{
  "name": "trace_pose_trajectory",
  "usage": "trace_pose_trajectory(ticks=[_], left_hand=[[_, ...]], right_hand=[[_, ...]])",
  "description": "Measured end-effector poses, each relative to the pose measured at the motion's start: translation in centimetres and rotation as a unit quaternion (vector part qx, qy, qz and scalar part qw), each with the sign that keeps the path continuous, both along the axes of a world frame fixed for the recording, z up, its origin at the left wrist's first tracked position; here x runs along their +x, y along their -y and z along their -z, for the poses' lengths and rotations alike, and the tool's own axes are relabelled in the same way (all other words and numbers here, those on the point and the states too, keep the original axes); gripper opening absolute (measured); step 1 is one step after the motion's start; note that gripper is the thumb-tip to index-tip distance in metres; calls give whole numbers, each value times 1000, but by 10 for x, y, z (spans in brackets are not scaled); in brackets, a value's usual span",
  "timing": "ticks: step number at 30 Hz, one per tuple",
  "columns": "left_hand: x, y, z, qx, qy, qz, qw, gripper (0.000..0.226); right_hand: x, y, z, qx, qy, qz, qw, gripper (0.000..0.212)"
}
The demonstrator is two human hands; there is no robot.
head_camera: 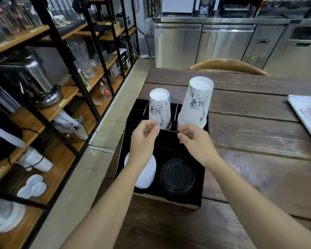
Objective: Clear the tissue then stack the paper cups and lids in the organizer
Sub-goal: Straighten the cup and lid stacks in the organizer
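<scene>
A black organizer point(204, 187) sits at the left edge of the wooden table. In its two back compartments stand upside-down paper cups with black drawings: a shorter stack point(159, 106) on the left and a taller stack point(197, 101) on the right. Its front left compartment holds white lids point(147, 175), the front right black lids point(177, 175). My left hand point(144, 135) hovers just in front of the shorter stack, fingers loosely curled and holding nothing. My right hand point(192, 137) hovers at the base of the taller stack, fingers also curled and empty.
The wooden table point(255, 141) extends to the right, with a white tray point(307, 114) at its right edge and a chair back point(228, 64) behind. Metal-and-wood shelves point(43, 105) with glassware, appliances and cups line the left side. Steel cabinets stand at the back.
</scene>
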State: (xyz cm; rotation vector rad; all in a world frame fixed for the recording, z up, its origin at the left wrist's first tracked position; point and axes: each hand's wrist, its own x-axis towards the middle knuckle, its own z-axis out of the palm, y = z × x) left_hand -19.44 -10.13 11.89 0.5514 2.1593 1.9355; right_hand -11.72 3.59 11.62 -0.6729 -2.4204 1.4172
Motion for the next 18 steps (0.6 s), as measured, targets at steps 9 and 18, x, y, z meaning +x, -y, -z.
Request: trace_pose_trajectory(ticks=[9, 18], left_hand=[[53, 2, 38, -156, 57, 95, 982, 37], [75, 6, 49, -225, 116, 109, 961, 50]], right_hand=[[45, 1, 27, -33, 71, -52, 996, 29], [59, 6, 31, -63, 138, -98, 984, 26]])
